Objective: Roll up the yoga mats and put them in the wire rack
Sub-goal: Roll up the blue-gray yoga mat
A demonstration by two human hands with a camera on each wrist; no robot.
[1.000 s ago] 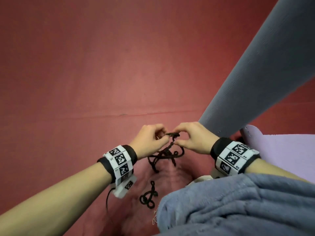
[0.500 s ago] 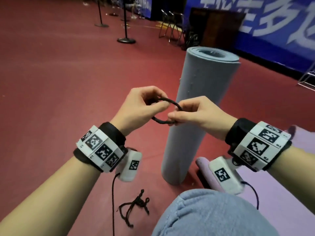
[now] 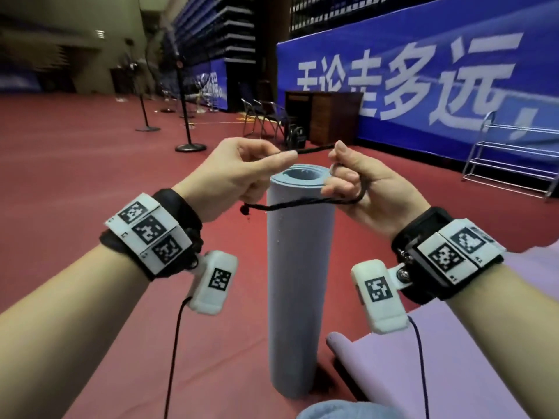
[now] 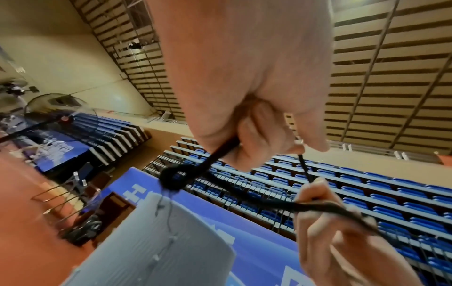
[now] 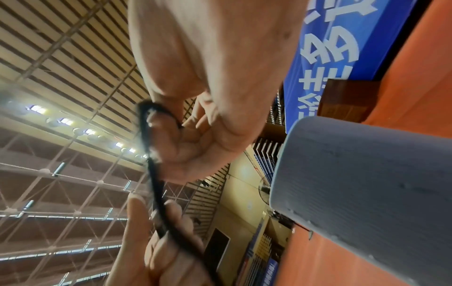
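A rolled grey yoga mat stands upright on the red floor in front of me. Both hands hold a black cord loop stretched open just above the mat's top end. My left hand pinches one side of the cord, and its knotted end hangs below. My right hand grips the other side with curled fingers, cord running across them. A purple mat, partly rolled at its near end, lies flat at the lower right. The wire rack stands far right against the blue banner.
Black stanchion posts stand on the red floor at the left back. Folding chairs and a brown wooden desk sit by the blue banner wall. My knee in blue fabric shows at the bottom edge.
My hands lifted the cord loop from the floor up to the mat's top and pulled it wider apart. The view tilted up from the floor to the hall.
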